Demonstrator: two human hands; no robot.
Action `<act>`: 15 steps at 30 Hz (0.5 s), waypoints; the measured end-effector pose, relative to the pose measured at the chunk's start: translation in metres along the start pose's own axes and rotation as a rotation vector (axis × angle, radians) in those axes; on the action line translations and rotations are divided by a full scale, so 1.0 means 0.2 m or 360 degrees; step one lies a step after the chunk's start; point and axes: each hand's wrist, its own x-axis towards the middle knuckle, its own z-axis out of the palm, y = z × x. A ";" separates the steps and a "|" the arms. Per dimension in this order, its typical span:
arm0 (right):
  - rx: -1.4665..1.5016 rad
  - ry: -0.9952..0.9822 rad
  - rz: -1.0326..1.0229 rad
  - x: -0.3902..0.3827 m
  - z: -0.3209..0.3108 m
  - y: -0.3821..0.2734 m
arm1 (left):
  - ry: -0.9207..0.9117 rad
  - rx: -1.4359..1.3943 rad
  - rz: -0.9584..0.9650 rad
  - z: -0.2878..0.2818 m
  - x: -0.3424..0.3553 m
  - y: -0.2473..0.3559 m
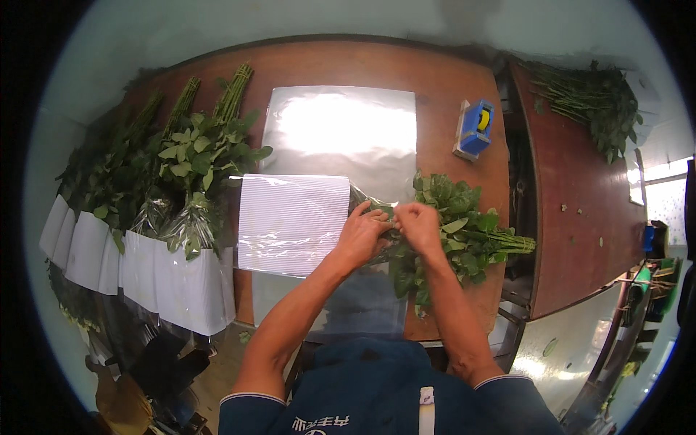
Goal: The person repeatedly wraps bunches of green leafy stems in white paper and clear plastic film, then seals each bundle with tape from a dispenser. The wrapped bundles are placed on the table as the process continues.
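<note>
on the brown table [370, 65], a leafy bunch [449, 206] lying crosswise, with bare stems [518, 241] pointing right and foliage partly under clear film [361, 194] toward the middle; left of the hands, a ribbed white wrap [293, 221], broad face up, with a silvery sheet [290, 123] beneath. left hand [365, 235] curled over the film, fingers bent and close together, with any grip beneath hidden; right hand [418, 226] just beside, thumb and forefinger closed in an apparent pinch on a pale scrap [396, 206], film or tape, cannot tell which. judging by looks: a light but bulky load, springy in the leaves and stiff along the stems; thin, slick film, prone to creasing or sliding; crisp wrap, likely to dent under a hard squeeze; foliage easily torn. best held around the gathered stems, with a flat palm under the wrap; avoid tugging at loose leaves. toward the far right corner, a blue tape dispenser [475, 134] with a yellow roll [483, 119]; at left, similar bunches [188, 156] with white wraps [174, 279] toward the near side.
</note>
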 end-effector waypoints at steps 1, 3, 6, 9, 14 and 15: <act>-0.0196 0.0041 0.0075 0.01 0.03 0.11 | -0.0006 -0.0005 -0.0017 0.00 -0.01 -0.01; -0.0399 0.0155 0.0142 -0.01 0.05 0.12 | -0.0008 -0.0013 -0.0040 0.01 -0.01 -0.01; -0.0598 0.0191 0.0117 0.00 0.05 0.09 | -0.0044 -0.0084 -0.0220 -0.01 0.01 0.02; -0.0752 0.0123 0.0122 0.00 0.04 0.04 | 0.0279 -0.0008 -0.0018 0.03 0.00 0.00; 0.0158 0.0033 0.0238 -0.17 0.06 0.13 | 0.0170 0.0030 -0.0117 0.03 0.02 -0.02; 0.0280 0.0024 0.0259 -0.24 0.07 0.14 | 0.0231 0.0012 -0.0135 0.06 0.01 -0.03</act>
